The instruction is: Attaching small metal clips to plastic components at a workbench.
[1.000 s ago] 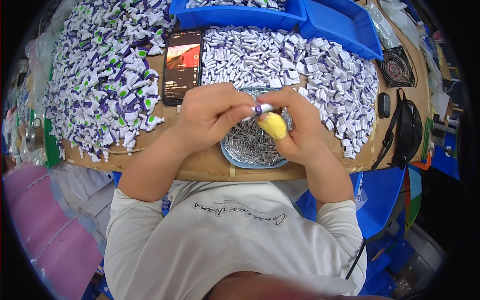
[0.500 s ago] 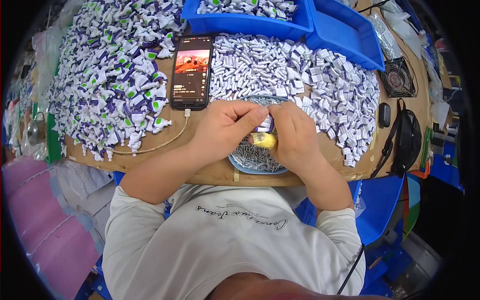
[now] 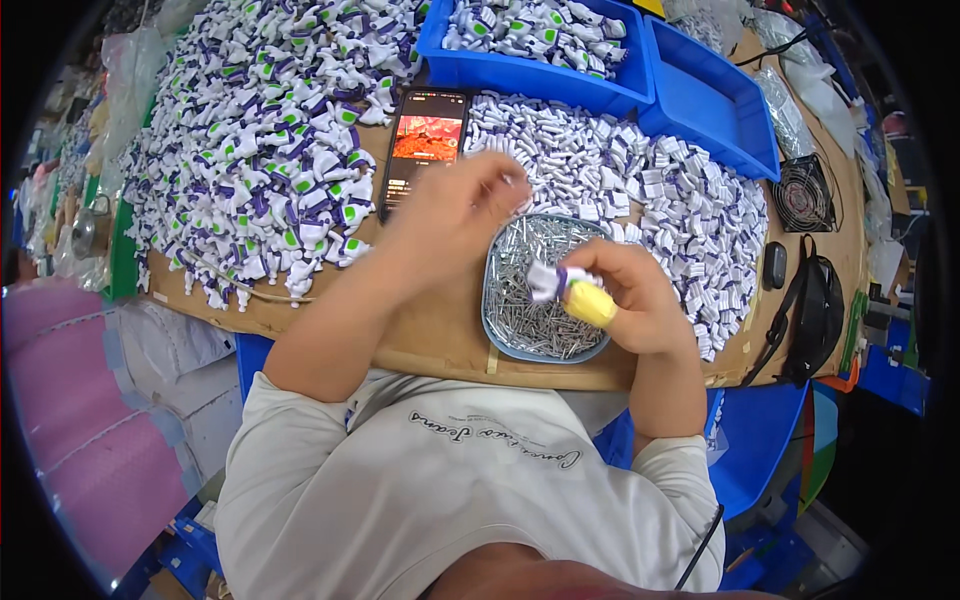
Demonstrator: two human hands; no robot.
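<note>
Left grip (image 3: 456, 204) withdrew; right grip (image 3: 640, 300) holds white piece (image 3: 543, 281)

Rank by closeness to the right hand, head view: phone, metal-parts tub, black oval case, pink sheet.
From the right hand:
1. Metal-parts tub: immediate left
2. Black oval case: right
3. Phone: upper left
4. Pink sheet: far left, lower

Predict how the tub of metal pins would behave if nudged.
The tub would probably feel heavy for its size, given its many metallic pins. It seems likelier to slide than tip, since its mouth looks broad. The pins, slim and loosely jumbled, may shift.
</note>
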